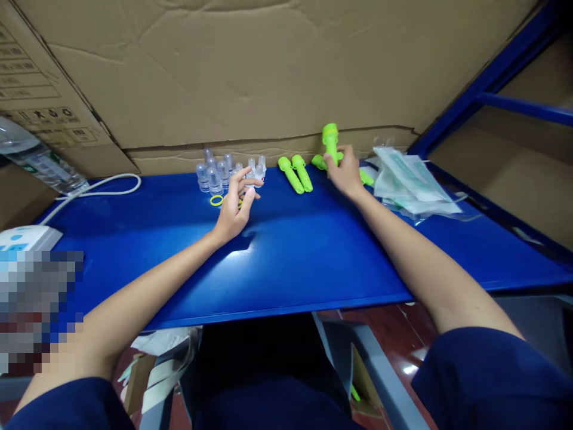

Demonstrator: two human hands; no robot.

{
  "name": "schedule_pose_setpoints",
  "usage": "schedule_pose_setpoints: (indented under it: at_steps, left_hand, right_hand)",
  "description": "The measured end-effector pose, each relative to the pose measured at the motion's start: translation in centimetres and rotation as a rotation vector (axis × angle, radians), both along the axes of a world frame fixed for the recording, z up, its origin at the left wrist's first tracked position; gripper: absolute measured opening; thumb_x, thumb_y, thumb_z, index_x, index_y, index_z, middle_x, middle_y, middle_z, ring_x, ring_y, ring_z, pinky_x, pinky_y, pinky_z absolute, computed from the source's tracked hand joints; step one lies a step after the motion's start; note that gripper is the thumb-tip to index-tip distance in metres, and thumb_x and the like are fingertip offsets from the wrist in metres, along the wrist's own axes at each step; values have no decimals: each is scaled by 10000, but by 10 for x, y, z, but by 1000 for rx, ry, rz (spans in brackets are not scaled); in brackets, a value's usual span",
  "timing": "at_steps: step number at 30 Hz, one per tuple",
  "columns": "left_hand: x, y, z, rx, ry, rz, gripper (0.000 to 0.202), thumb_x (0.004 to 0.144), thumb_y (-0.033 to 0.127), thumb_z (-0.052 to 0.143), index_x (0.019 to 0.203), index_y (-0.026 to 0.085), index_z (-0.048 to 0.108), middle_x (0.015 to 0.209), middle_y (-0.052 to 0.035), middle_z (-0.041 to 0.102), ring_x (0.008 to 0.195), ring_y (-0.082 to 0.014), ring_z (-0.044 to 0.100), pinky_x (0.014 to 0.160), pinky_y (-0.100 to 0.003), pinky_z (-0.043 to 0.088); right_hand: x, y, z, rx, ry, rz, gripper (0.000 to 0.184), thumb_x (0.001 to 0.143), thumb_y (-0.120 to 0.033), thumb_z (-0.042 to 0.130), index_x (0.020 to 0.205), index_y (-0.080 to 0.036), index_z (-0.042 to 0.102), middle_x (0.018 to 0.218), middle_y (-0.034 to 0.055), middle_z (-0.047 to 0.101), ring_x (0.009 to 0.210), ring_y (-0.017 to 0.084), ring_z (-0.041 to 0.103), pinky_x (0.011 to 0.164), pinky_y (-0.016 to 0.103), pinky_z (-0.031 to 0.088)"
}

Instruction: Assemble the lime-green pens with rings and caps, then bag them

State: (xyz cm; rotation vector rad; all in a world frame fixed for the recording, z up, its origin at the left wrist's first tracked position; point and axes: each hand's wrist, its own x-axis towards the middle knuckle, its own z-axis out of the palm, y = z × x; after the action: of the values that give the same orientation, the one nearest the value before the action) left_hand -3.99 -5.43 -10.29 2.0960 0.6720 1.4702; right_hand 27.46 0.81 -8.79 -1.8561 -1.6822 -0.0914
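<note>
My left hand (235,206) reaches over the blue table (286,257) to a cluster of several small clear plastic caps (224,169); its fingertips pinch one clear cap (253,182) at the cluster's right edge. A yellow ring (216,200) lies just left of that hand. My right hand (344,172) is closed around a bright green plastic handle (330,138) held upright near the back of the table. Two more green handles (295,173) lie side by side between my hands, and others lie partly hidden behind my right hand.
A pile of clear plastic bags (412,179) lies at the right. Cardboard (268,71) walls the back. A white cable (101,186), a plastic bottle (38,158) and a white device (24,237) sit at the left. A blue rack frame (505,89) rises on the right.
</note>
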Motion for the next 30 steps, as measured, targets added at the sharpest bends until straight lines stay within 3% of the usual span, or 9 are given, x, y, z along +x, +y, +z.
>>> schedule_pose_setpoints:
  at_steps: [4,13,20,25,30]
  left_hand:
    - [0,0,-1,16,1,3,421,1049,431,427,1435,269,380,1193,-90,699,854,-140,688,787,-306,554]
    - [0,0,0,11,22,4,419,1048,452,422,1417,253,409,1182,-96,690,864,-146,677,778,-304,541]
    - [-16,8,15,111,66,164,336,1022,415,484,1282,216,561,1111,-77,700,837,-147,673,742,-288,525]
    - [-36,22,26,226,251,257,190,946,286,551,1045,162,656,858,-46,694,750,-157,637,691,-283,489]
    - [-47,30,24,314,611,259,189,910,279,544,864,176,696,906,-82,716,869,-234,664,797,-365,481]
  right_hand:
    - [-5,-6,0,-92,4,-37,481,993,-431,460,1330,-89,427,1003,177,690,924,307,673,794,410,480]
    - [-16,-15,3,-204,-122,55,483,950,-397,453,1349,-125,438,980,183,702,937,373,664,806,463,483]
    - [-18,-15,4,-265,-237,90,491,951,-428,453,1330,-122,518,1045,207,726,983,391,670,820,478,501]
    - [-19,-18,13,-252,-259,33,572,1013,-548,287,1235,-130,607,1084,235,719,1031,406,661,841,506,497]
    - [-9,-21,24,-174,-227,-125,452,1003,-370,335,1206,-103,638,1179,263,687,1087,394,647,868,483,490]
